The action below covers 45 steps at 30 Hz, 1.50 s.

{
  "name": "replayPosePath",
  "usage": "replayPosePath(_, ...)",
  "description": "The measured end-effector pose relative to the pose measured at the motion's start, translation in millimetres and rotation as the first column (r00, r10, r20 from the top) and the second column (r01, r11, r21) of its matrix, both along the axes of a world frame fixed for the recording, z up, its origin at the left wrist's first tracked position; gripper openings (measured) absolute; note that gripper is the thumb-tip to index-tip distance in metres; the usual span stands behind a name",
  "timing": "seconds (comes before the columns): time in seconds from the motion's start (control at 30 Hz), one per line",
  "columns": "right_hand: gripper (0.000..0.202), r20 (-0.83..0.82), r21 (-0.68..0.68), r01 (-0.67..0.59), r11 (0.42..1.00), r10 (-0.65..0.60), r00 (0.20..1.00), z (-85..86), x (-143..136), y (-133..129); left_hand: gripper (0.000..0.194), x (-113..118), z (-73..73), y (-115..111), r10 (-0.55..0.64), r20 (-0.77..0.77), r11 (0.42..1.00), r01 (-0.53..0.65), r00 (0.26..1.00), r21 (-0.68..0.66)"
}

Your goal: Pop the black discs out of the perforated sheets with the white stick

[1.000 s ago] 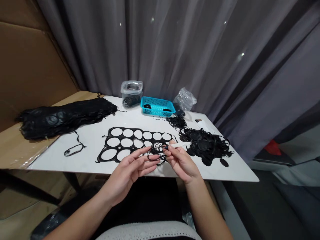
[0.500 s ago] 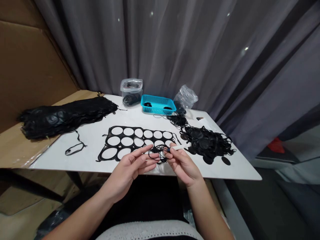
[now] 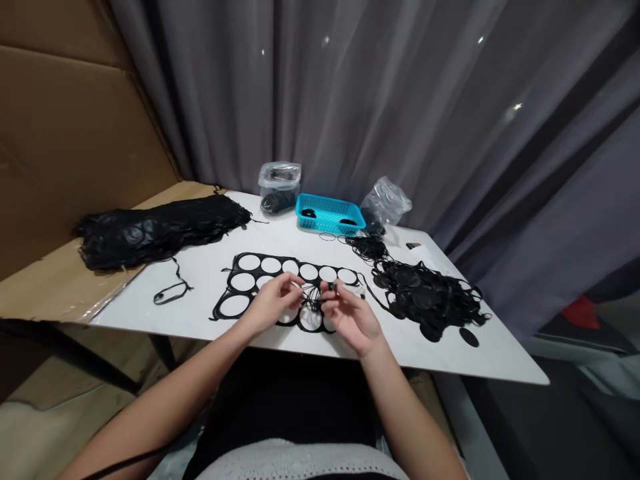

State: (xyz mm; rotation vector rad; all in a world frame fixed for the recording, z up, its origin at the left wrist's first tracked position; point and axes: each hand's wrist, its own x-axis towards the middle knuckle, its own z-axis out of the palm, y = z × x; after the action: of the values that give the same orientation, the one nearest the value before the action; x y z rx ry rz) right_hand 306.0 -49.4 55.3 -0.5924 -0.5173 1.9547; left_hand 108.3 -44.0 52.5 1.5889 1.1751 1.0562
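Observation:
Above the near part of a black sheet with round holes [image 3: 241, 283], a loose bundle of thin black rings [image 3: 313, 300] hangs between my hands. The fingertips of my left hand [image 3: 270, 305] are closed at the left side of the bundle and appear to pinch some rings. My right hand [image 3: 351, 319] is closed, thumb against fingers, on a small white slim object [image 3: 359, 291] with a dark end; its kind is unclear. The bundle's right side touches the right fingers. Both hands cover part of the holed sheet.
A heap of black rings and discs [image 3: 425, 293] lies right. Behind are a blue basket [image 3: 330, 219], a plastic tub [image 3: 280, 190], a clear bag [image 3: 387, 200] and a pile of thin rings [image 3: 369, 247]. A stack of black sheets [image 3: 160, 230] lies left, beside cardboard [image 3: 75, 133].
The left fingers, spread out before, have closed together by the rings. The right hand has turned, so less of the white object shows. The whole view has shifted slightly.

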Motion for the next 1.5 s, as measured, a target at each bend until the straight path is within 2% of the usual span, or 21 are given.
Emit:
replayPosePath(0.07, 0.028, 0.132, 0.09, 0.09, 0.992, -0.102, 0.986, 1.5, -11, 17, 0.02, -14, -5.2, -12, 0.08, -0.08, 0.994, -0.073, 0.994, 0.082)
replayPosePath(0.13, 0.031, 0.306, 0.222, 0.067, 0.973, -0.135, 0.942, -0.8, -23, 28, 0.017, -26, -15.7, -33, 0.128, -0.187, 0.98, -0.096, 0.974, 0.174)
replayPosePath(0.2, 0.031, 0.498, 0.336, -0.076, 0.939, -0.108, 0.861, -7.8, -34, 30, 0.023, -35, -31.4, -55, 0.199, -0.466, 0.919, 0.002, 0.862, 0.395)
replayPosePath(0.23, 0.028, 0.591, 0.37, -0.169, 0.914, -0.09, 0.802, -12.2, -39, 28, 0.026, -38, -40.1, -65, 0.229, -0.546, 0.889, 0.055, 0.806, 0.455)
replayPosePath(0.3, 0.023, 0.733, 0.39, -0.324, 0.862, -0.078, 0.676, -20.7, -45, 20, 0.03, -42, -56.4, -79, 0.287, -0.627, 0.836, 0.129, 0.724, 0.533)
replayPosePath(0.37, 0.018, 0.815, 0.377, -0.414, 0.829, -0.084, 0.573, -26.0, -47, 10, 0.033, -43, -67.8, -86, 0.316, -0.653, 0.81, 0.161, 0.689, 0.563)
replayPosePath(0.47, 0.015, 0.868, 0.375, -0.456, 0.807, -0.134, 0.477, -27.7, -47, -1, 0.035, -42, -73.8, -88, 0.321, -0.661, 0.806, 0.171, 0.679, 0.567)
replayPosePath(0.57, 0.013, 0.883, 0.409, -0.476, 0.779, -0.206, 0.423, -27.7, -48, -6, 0.034, -42, -72.8, -86, 0.312, -0.664, 0.812, 0.172, 0.68, 0.558)
replayPosePath(0.9, 0.011, 0.871, 0.489, -0.531, 0.692, -0.355, 0.339, -31.6, -50, -7, 0.033, -40, -72.0, -86, 0.343, -0.685, 0.794, 0.191, 0.643, 0.577)
replayPosePath(0.97, 0.012, 0.844, 0.532, -0.576, 0.62, -0.44, 0.306, -34.5, -51, -13, 0.033, -40, -71.5, -86, 0.353, -0.689, 0.791, 0.191, 0.633, 0.581)
replayPosePath(1.0, 0.012, 0.819, 0.555, -0.615, 0.56, -0.499, 0.284, -36.4, -51, -17, 0.032, -40, -71.4, -85, 0.356, -0.689, 0.789, 0.192, 0.631, 0.583)
replayPosePath(1.1, 0.01, 0.708, 0.546, -0.773, 0.323, -0.671, 0.22, -40.3, -52, -22, 0.032, -39, -71.7, -85, 0.362, -0.687, 0.781, 0.196, 0.63, 0.592)
replayPosePath(1.13, 0.01, 0.67, 0.523, -0.811, 0.263, -0.715, 0.201, -39.7, -50, -18, 0.031, -39, -72.0, -84, 0.367, -0.685, 0.777, 0.197, 0.63, 0.598)
replayPosePath(1.17, 0.011, 0.634, 0.507, -0.829, 0.234, -0.753, 0.175, -37.7, -47, -11, 0.031, -39, -72.2, -84, 0.372, -0.683, 0.772, 0.198, 0.628, 0.603)
replayPosePath(1.2, 0.012, 0.599, 0.509, -0.825, 0.246, -0.789, 0.134, -34.4, -43, 1, 0.03, -39, -72.4, -84, 0.379, -0.681, 0.767, 0.199, 0.626, 0.609)
replayPosePath(1.23, 0.013, 0.57, 0.525, -0.8, 0.29, -0.818, 0.078, -29.9, -37, 16, 0.03, -38, -72.6, -85, 0.387, -0.678, 0.761, 0.199, 0.625, 0.618)
replayPosePath(1.27, 0.016, 0.539, 0.557, -0.748, 0.363, -0.842, -0.007, -24.7, -30, 34, 0.029, -38, -72.8, -85, 0.397, -0.672, 0.753, 0.197, 0.625, 0.628)
replayPosePath(1.33, 0.017, 0.484, 0.61, -0.602, 0.515, -0.844, -0.231, -13.7, -17, 70, 0.029, -38, -73.2, -85, 0.416, -0.661, 0.74, 0.19, 0.625, 0.646)
replayPosePath(1.37, 0.015, 0.478, 0.616, -0.561, 0.553, -0.828, -0.292, -9.2, -12, 85, 0.029, -38, -73.3, -85, 0.425, -0.655, 0.733, 0.188, 0.625, 0.654)
replayPosePath(1.43, 0.013, 0.481, 0.598, -0.528, 0.604, -0.796, -0.366, -3.9, -7, 106, 0.029, -38, -73.5, -85, 0.434, -0.65, 0.725, 0.187, 0.624, 0.663)
replayPosePath(1.5, 0.012, 0.499, 0.557, -0.537, 0.633, -0.772, -0.393, -4.0, -10, 114, 0.029, -38, -73.5, -86, 0.437, -0.645, 0.719, 0.188, 0.627, 0.669)
